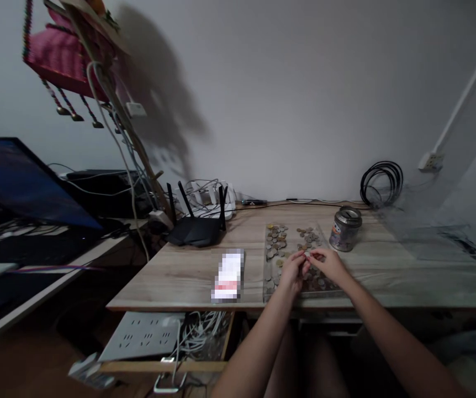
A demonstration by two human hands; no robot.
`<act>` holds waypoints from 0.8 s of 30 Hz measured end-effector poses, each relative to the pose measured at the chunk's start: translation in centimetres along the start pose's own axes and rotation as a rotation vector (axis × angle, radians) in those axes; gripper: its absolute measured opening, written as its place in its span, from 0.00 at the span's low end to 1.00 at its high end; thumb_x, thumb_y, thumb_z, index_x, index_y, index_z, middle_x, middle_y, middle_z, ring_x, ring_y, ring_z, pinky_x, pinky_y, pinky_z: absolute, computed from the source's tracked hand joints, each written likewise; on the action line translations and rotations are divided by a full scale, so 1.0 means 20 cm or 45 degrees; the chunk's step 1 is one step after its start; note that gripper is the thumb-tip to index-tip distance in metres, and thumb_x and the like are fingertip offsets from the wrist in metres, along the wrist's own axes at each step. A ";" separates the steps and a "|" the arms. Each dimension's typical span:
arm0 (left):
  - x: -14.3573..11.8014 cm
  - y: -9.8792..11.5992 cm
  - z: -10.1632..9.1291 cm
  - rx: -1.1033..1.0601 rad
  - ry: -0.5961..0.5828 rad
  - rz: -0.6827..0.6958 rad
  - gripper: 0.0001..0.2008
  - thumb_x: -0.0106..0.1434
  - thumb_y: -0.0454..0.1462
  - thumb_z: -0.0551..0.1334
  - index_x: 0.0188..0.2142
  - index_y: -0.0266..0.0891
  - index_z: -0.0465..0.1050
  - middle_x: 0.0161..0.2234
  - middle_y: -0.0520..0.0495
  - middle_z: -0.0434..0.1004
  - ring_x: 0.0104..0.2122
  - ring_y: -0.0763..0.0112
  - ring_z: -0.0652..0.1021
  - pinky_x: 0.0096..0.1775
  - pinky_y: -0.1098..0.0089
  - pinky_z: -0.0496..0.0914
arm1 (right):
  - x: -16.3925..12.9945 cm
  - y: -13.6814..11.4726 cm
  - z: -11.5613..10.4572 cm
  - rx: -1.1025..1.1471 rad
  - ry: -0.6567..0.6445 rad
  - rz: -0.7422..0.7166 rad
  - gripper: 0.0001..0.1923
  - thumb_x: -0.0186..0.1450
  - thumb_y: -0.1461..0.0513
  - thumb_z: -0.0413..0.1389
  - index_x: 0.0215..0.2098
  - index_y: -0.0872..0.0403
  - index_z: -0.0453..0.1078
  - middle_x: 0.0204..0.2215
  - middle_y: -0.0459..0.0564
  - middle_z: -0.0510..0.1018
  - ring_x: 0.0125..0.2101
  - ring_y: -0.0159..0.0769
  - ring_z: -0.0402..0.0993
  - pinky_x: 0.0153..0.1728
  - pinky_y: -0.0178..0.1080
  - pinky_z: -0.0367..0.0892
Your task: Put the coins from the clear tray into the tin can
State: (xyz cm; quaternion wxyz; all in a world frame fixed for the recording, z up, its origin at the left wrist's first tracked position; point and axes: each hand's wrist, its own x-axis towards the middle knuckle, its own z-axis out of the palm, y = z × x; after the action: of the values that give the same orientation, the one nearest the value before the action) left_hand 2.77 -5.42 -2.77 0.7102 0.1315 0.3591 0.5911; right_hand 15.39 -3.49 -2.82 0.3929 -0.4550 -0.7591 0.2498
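2 hands point(310, 266) over coins point(281, 239) on a clear tray point(268, 287)

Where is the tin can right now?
In the head view, the tin can stands upright on the wooden table, right of the coins, beyond the right hand.

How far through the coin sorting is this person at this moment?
Early to midway, at a guess. Some coins lie in loose clusters on the clear tray. The left hand and right hand meet over it, pinching something small. Many coins look unsorted; the tin can stands beside the tray.
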 end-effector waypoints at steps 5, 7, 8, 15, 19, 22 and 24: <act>-0.01 0.01 0.01 -0.021 -0.013 -0.055 0.02 0.57 0.27 0.59 0.30 0.31 0.69 0.27 0.43 0.76 0.26 0.73 0.78 0.25 0.81 0.72 | 0.09 0.00 -0.04 -0.034 0.103 0.002 0.12 0.57 0.57 0.52 0.26 0.55 0.74 0.26 0.51 0.79 0.29 0.38 0.73 0.34 0.39 0.67; -0.01 0.01 0.01 -0.045 0.015 -0.109 0.03 0.59 0.30 0.57 0.31 0.30 0.69 0.28 0.40 0.77 0.27 0.71 0.79 0.26 0.79 0.73 | 0.15 -0.02 -0.15 -0.116 0.219 -0.007 0.13 0.57 0.56 0.52 0.27 0.55 0.74 0.26 0.51 0.78 0.28 0.38 0.73 0.33 0.38 0.66; -0.01 0.02 0.00 -0.062 0.030 -0.141 0.05 0.59 0.30 0.56 0.32 0.29 0.69 0.29 0.38 0.77 0.27 0.70 0.79 0.27 0.78 0.73 | 0.18 -0.03 -0.23 -0.187 0.329 0.007 0.14 0.57 0.55 0.51 0.28 0.55 0.74 0.26 0.52 0.78 0.28 0.37 0.72 0.32 0.37 0.66; 0.01 0.01 -0.01 -0.089 0.090 -0.181 0.08 0.58 0.28 0.56 0.38 0.29 0.68 0.29 0.38 0.77 0.29 0.68 0.79 0.28 0.75 0.75 | 0.40 0.03 -0.72 -1.009 0.639 0.425 0.12 0.56 0.60 0.51 0.30 0.56 0.76 0.28 0.56 0.78 0.28 0.39 0.72 0.28 0.36 0.62; 0.00 0.00 0.00 -0.038 0.076 -0.127 0.09 0.57 0.25 0.55 0.37 0.29 0.68 0.30 0.38 0.77 0.30 0.68 0.80 0.28 0.76 0.75 | 0.48 0.05 -0.74 -1.159 0.415 0.581 0.10 0.54 0.61 0.53 0.29 0.54 0.76 0.30 0.56 0.77 0.31 0.41 0.72 0.28 0.37 0.62; -0.01 0.00 0.01 -0.049 0.050 -0.078 0.09 0.56 0.24 0.56 0.37 0.31 0.67 0.30 0.40 0.77 0.31 0.67 0.80 0.26 0.77 0.74 | 0.51 0.01 -0.72 -1.207 0.381 0.648 0.10 0.54 0.63 0.54 0.30 0.56 0.76 0.31 0.59 0.77 0.33 0.43 0.73 0.30 0.39 0.63; -0.01 0.01 0.00 -0.066 0.062 -0.051 0.10 0.55 0.24 0.58 0.37 0.32 0.66 0.29 0.41 0.77 0.31 0.66 0.80 0.26 0.77 0.73 | 0.49 -0.04 -0.68 -1.177 0.449 0.587 0.11 0.55 0.62 0.53 0.33 0.57 0.76 0.32 0.61 0.76 0.34 0.45 0.72 0.33 0.41 0.63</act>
State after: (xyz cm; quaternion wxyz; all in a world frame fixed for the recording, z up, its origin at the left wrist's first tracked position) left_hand 2.75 -5.55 -2.57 0.7160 0.0913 0.3635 0.5889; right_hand 23.47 5.15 9.08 0.2082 -0.7699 -0.5931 -0.1105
